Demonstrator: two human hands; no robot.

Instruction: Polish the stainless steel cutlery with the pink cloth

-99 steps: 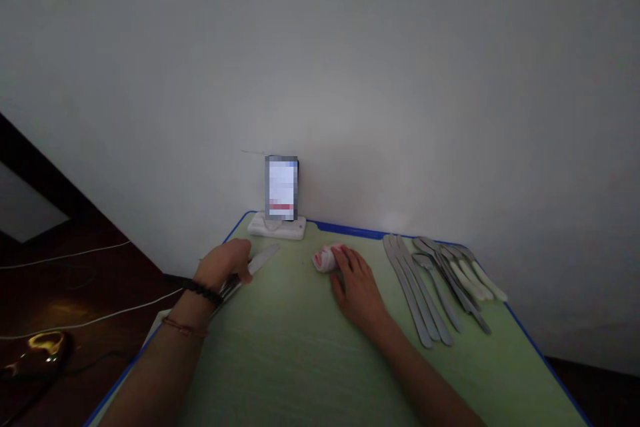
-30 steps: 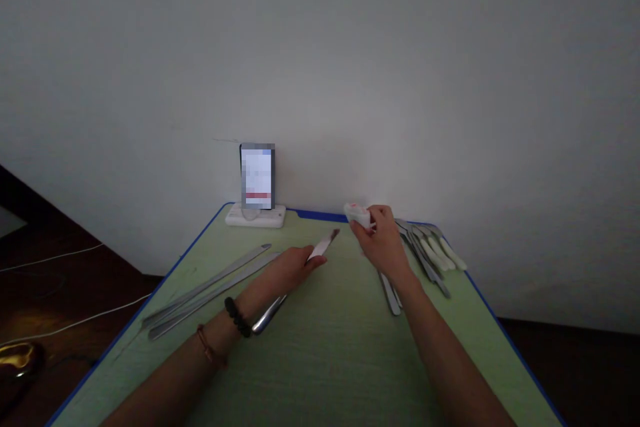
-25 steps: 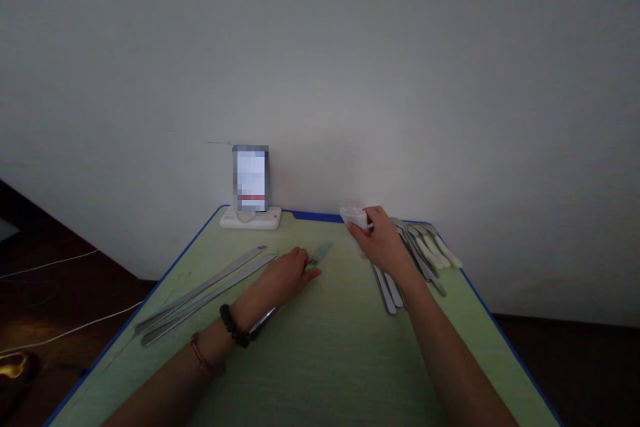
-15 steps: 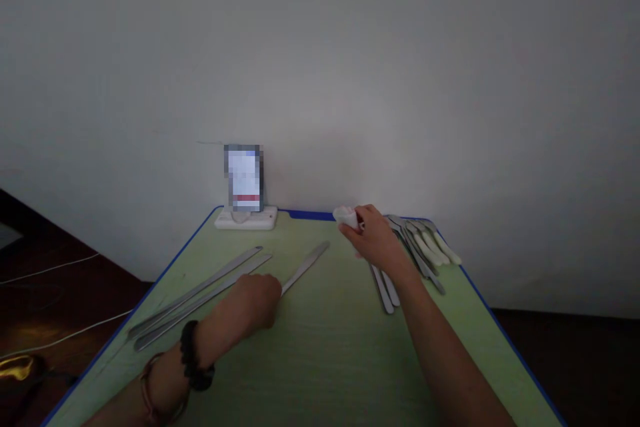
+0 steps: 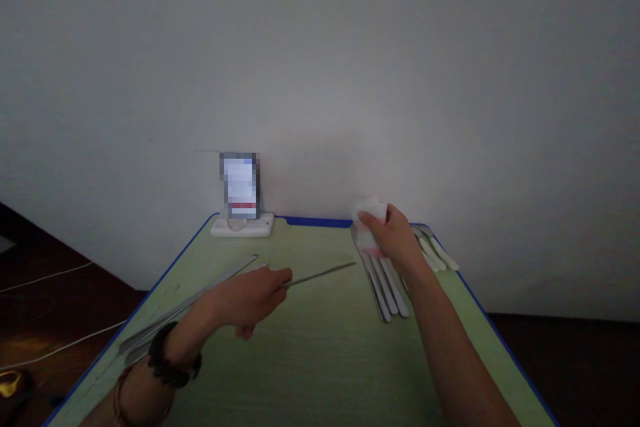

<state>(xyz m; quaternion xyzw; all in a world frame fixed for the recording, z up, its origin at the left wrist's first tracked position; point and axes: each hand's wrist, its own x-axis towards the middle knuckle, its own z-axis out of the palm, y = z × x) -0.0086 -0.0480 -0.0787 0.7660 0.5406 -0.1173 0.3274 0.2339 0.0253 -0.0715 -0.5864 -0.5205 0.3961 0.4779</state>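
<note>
My left hand (image 5: pixel 257 295), with a dark beaded bracelet at its wrist, is closed on a table knife (image 5: pixel 323 273). The blade points right, seen nearly edge-on. Pinched in my right hand (image 5: pixel 397 235) is a folded white and pink cloth (image 5: pixel 369 238), which hangs in front of the upper parts of several metal pieces of cutlery (image 5: pixel 386 290). Their handles point toward me. Behind my left forearm lie more knives (image 5: pixel 220 281), partly covered by it.
White-handled cutlery (image 5: pixel 434 255) lies along the right edge of the green table (image 5: pixel 310 373). A phone (image 5: pixel 243 185) stands on a white base (image 5: pixel 243 225) at the back left, near the wall (image 5: pixel 320 67). White cables (image 5: pixel 65 343) run on the left.
My left hand has moved slightly right and turned the knife from flat to nearly edge-on. My right hand has shifted right, and the cloth now shows opened wider. The view has shifted slightly.
</note>
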